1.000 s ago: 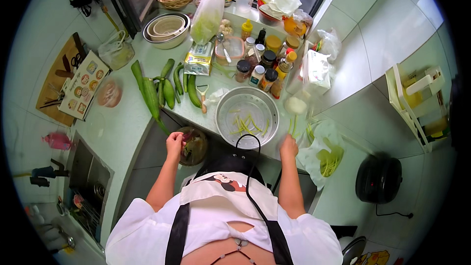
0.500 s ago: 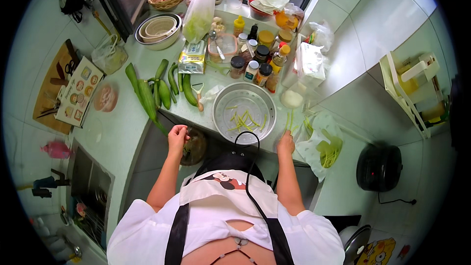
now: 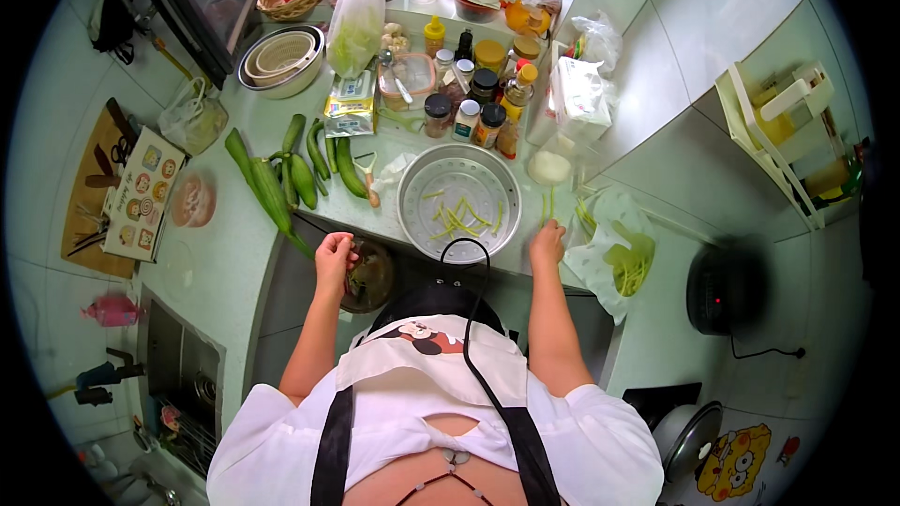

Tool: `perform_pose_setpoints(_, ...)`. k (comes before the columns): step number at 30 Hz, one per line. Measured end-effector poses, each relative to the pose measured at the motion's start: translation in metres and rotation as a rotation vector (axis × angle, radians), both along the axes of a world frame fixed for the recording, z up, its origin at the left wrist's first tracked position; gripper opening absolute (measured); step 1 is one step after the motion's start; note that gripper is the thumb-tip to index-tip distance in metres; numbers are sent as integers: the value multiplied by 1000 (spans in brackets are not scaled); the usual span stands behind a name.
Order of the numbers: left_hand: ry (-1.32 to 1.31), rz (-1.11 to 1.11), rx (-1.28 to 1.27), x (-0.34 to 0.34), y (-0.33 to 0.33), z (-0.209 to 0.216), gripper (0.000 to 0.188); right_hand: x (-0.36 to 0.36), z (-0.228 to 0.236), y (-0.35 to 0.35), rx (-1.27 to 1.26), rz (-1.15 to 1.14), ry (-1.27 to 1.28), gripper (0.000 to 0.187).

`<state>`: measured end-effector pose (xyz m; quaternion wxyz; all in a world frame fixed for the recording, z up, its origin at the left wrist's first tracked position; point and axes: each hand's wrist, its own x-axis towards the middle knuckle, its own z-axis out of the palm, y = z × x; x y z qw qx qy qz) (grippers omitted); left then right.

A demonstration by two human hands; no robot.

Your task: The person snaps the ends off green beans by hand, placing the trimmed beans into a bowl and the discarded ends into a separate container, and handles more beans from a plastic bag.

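Observation:
My right hand [image 3: 547, 245] is closed around a few thin green stems [image 3: 547, 204] at the counter's front edge, their tips pointing away from me. Just left of it sits a round perforated metal strainer pan [image 3: 406, 201] with several short green stem pieces [image 3: 459, 217] in it. To the right, an opened white plastic bag [image 3: 591, 267] holds more green stems [image 3: 630, 274]. My left hand [image 3: 333, 260] is pinched, fingertips together, above the rim of a dark, see-through round container [image 3: 375, 283] below the counter edge. Whatever is between those fingertips is too small to make out.
Long green gourds [image 3: 267, 192] and a peeler [image 3: 371, 186] lie left of the pan. Seasoning jars [image 3: 483, 89] crowd behind it, beside a box of tissues [image 3: 579, 94]. A sink [image 3: 183, 365] is at the left; a black appliance [image 3: 727, 290] stands at the right.
The whole view has shifted slightly, with the counter now a little higher and left. My right hand has moved slightly forward, still holding stems. My left hand stays pinched over the container.

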<state>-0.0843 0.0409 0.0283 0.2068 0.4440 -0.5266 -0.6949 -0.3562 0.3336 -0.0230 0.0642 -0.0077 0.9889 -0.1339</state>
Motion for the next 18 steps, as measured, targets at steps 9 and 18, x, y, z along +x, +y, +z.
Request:
perform_pose_setpoints(9, 30, -41, -23, -9, -2, 9, 9, -18, 16, -11, 92, -84, -36, 19)
perform_pose_setpoints(18, 146, -159, -168, -42, 1, 52, 13, 11, 133, -13, -1031, 43, -273, 14)
